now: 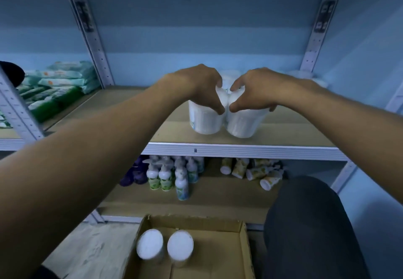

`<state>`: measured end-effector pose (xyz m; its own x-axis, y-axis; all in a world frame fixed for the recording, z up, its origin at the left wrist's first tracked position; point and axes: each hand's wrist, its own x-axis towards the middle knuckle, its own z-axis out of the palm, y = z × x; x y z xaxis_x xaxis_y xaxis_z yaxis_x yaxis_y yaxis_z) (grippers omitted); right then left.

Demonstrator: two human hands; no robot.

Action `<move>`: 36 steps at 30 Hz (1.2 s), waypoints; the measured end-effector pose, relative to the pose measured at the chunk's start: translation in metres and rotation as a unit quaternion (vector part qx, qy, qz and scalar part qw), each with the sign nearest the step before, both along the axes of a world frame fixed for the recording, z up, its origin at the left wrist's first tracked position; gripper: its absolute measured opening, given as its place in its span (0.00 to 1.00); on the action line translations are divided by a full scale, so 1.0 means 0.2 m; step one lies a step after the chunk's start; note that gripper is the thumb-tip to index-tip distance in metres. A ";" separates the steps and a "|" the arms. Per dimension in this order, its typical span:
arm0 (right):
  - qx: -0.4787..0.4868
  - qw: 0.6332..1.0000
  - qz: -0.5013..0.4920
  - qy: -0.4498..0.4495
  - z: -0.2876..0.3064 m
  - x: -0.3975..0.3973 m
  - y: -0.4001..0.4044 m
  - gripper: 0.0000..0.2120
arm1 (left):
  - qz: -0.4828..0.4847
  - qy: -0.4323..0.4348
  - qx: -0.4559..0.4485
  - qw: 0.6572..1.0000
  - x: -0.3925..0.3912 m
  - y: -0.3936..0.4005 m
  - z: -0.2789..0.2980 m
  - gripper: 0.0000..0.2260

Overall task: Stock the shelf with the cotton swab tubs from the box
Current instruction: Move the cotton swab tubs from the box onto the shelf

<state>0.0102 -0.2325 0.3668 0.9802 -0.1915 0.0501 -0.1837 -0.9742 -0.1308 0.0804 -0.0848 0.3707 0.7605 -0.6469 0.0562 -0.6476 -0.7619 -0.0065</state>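
Up on the wooden shelf [170, 133] against a blue wall [196, 39], each hand grips a tub: left hand [201, 87] one tub [204, 118], right hand [254, 89] another [244, 124], touching. Two tubs [165, 246] stand in the near box [218, 252].

We can read no text anywhere. The tub [204, 119] under the left hand [196, 87] bears a small greenish mark at its left edge, too blurred to make out. The bottles [165, 176] below carry green and blue labels, and the packs [54, 82] at left show orange marks, all illegible to us.
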 end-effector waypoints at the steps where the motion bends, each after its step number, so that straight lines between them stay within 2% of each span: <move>1: 0.001 1.000 -0.004 0.005 -0.01 0.02 -0.02 0.27 | -0.002 0.005 0.003 1.000 0.02 -0.02 -0.01 0.35; 15: -0.009 0.997 -0.036 0.070 -0.13 0.17 -0.16 0.23 | -0.014 0.077 0.024 0.997 0.24 -0.21 -0.16 0.37; 21: -0.021 0.996 -0.035 0.083 -0.12 0.16 -0.15 0.26 | -0.020 0.083 0.024 0.996 0.25 -0.20 -0.18 0.37; 24: -0.037 0.996 -0.042 0.064 -0.12 0.13 -0.14 0.31 | -0.030 0.076 0.023 0.996 0.23 -0.19 -0.17 0.39; 28: -0.057 0.996 -0.058 0.046 -0.16 0.08 -0.09 0.31 | -0.050 0.062 0.036 0.996 0.20 -0.16 -0.15 0.34; 33: -0.099 0.993 -0.049 -0.040 -0.29 0.07 -0.10 0.20 | -0.038 0.051 -0.011 0.998 0.21 -0.16 -0.20 0.28; 36: -0.108 0.991 -0.045 -0.061 -0.32 0.08 -0.11 0.18 | -0.029 0.046 -0.031 0.998 0.23 -0.19 -0.23 0.27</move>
